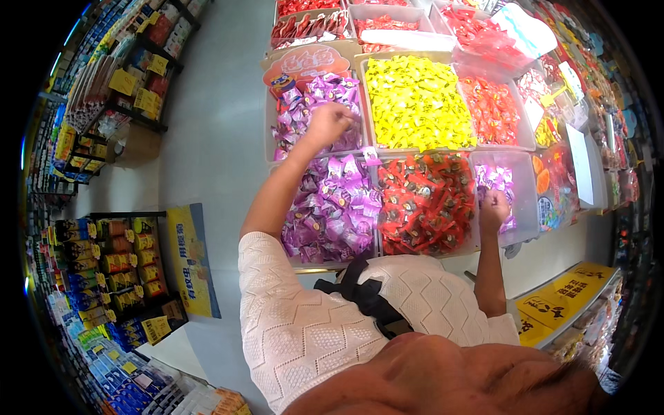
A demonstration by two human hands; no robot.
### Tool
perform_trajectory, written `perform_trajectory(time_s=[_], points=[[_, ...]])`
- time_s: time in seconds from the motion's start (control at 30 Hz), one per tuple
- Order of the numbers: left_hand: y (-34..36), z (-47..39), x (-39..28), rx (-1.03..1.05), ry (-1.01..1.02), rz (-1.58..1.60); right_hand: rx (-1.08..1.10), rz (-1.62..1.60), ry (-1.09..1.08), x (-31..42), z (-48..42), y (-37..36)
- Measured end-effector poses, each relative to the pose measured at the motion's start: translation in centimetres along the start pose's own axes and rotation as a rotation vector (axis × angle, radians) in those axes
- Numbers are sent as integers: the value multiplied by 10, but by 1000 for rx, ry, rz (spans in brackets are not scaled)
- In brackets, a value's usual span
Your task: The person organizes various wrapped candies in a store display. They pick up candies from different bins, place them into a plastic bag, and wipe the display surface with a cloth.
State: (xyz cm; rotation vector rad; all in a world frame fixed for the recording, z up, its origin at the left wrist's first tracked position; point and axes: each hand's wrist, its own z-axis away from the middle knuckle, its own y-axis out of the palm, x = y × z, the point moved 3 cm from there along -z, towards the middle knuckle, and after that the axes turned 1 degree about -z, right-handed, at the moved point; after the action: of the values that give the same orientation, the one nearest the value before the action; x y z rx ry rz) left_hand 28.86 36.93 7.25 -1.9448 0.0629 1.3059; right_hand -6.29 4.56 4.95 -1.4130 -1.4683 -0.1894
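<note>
My left hand (332, 123), fingers curled, is over the upper left plastic bin of purple-wrapped candies (290, 122); whether it holds one is hidden. My right hand (495, 208) reaches into a clear plastic bin (524, 207) with a few purple-wrapped candies (500, 179) at the right. Its fingertips are at these candies, and I cannot tell if one is gripped. Between and around the hands are a heap of purple-wrapped candies (332, 207), a bin of red and dark wrapped candies (428, 202) and a bin of yellow-wrapped candies (417, 101).
Red-wrapped candies (490, 111) fill a bin right of the yellow ones. More bins (386, 26) stand at the far side. A cardboard sign (308, 62) rises behind the upper left bin. Stocked shelves (111, 259) line the left; a yellow-edged shelf (565, 301) is at lower right.
</note>
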Motion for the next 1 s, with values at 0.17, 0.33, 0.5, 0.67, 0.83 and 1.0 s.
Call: perform_trajectory(time_s=[0.17,0.33,0.5,0.67,0.83,1.0], points=[[42,19,-32,203,277,-195,154,-67,-161,66,-8,49],[51,8,-16,136,188,147,137,-150,-322,131,-12,55],[43,10,-53,45,-204,608,230,-283,-159,140,-11,39],[62,37,-153,24,-115,897,397,-789,121,162,-10,32],[98,76,-219,-50,-111,1051,475,-903,96,172,-3,9],[129,107,-265,26,-69,1046,318,-1008,112,157,5,-52]])
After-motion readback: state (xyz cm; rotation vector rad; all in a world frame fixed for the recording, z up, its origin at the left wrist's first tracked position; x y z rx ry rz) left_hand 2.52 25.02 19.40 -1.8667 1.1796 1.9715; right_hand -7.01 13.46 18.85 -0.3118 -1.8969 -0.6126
